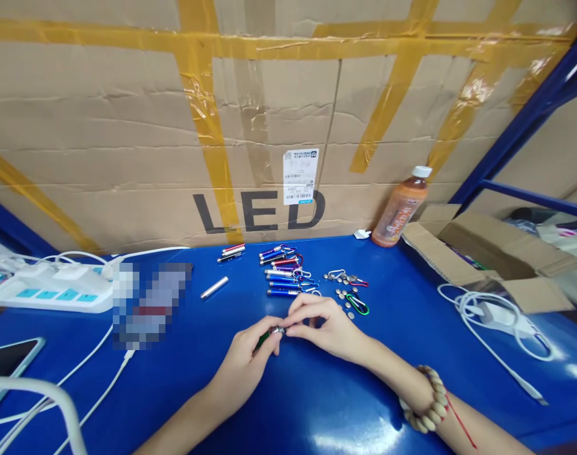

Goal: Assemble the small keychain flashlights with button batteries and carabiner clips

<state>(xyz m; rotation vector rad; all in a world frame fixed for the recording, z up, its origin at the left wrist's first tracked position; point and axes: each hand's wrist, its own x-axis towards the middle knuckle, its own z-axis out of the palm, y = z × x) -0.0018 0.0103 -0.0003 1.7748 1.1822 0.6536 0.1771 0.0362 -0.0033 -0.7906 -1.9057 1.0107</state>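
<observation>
The left hand [250, 355] has its grip drawn in, thumb and forefinger pinching a small green tube [263, 340], most of which the fingers hide. The tube lies tilted between the two hands, above the near middle of the table [288, 392]. Its silvery end [279, 330] points toward the right hand [334, 327], whose grip is almost pressed together: thumb and forefinger pinch that end, a narrow gap showing behind the fingertips. The exact part they hold is too small to tell.

A beaded bracelet [436, 404] circles the right wrist.

Just beyond the hands lies a row of metal tubes [282, 285], blue, silver and red, several with clips. To their right are scattered small round discs [351, 315] and a green carabiner [358, 304]. A lone silver tube [215, 287] lies to the left, with a red and a black tube [231, 254] beyond it.

Farther out, a bottle [399, 212] with a white cap stands at the back, just beside an open carton [537, 294]. A coiled white cable [499, 364] lies at the right, a power strip [60, 297] at the left. A large cardboard sheet marked LED [141, 170] rises behind everything.
</observation>
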